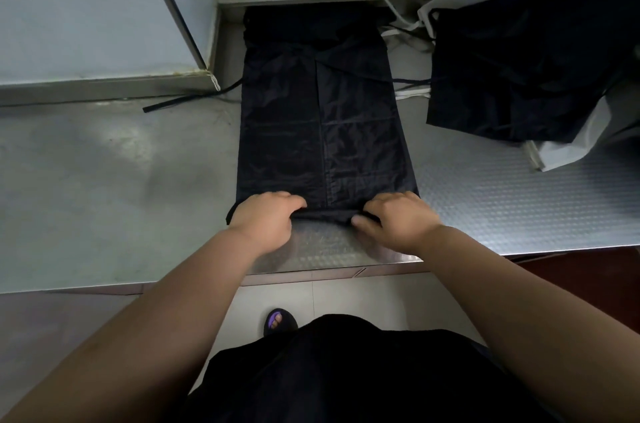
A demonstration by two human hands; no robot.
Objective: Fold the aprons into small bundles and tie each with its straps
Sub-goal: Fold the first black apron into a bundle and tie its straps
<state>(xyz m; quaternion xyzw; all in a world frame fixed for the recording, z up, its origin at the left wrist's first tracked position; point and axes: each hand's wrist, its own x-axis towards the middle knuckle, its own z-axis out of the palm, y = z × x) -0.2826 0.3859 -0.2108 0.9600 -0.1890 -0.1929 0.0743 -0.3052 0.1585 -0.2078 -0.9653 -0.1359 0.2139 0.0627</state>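
dark apron (322, 131) lies long on metal table (104, 187), frame centre | left hand (265, 220) and right hand (398, 218) both pinch its near hem; more aprons (519, 59) piled upper right

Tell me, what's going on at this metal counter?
A person is folding a dark navy fabric apron, laid as a long strip on the steel counter. The left hand and right hand both grip its near edge, where it bunches up. More dark aprons lie heaped at the right.
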